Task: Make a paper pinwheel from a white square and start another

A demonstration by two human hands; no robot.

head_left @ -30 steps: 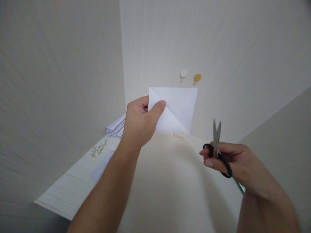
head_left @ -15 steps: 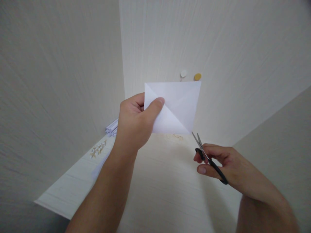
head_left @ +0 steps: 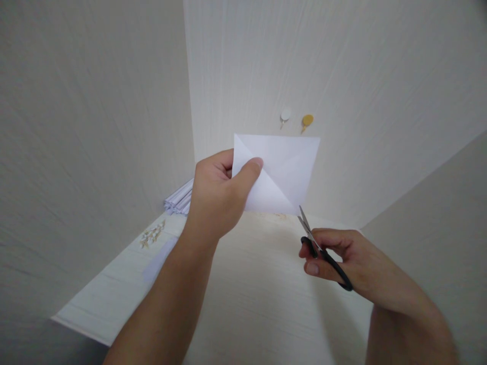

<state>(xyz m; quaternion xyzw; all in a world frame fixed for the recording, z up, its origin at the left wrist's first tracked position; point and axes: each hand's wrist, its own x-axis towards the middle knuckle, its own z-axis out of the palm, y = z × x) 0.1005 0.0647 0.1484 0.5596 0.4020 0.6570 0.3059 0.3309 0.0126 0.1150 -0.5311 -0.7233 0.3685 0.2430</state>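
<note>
My left hand pinches the left edge of a white folded sheet of paper and holds it up above the pale desk. A diagonal crease runs across the sheet. My right hand grips black-handled scissors, fingers through the loops. The blades point up and to the left, slightly apart, with their tips touching the paper's lower right corner.
A stack of white paper strips lies at the back left of the desk, with small cream scraps in front of it. Two pins, white and yellow, stick in the back wall. Walls close the desk on three sides.
My right hand swung the scissors from upright to tilted left and brought the blade tips up to the paper's lower right corner. The paper shifted slightly.
</note>
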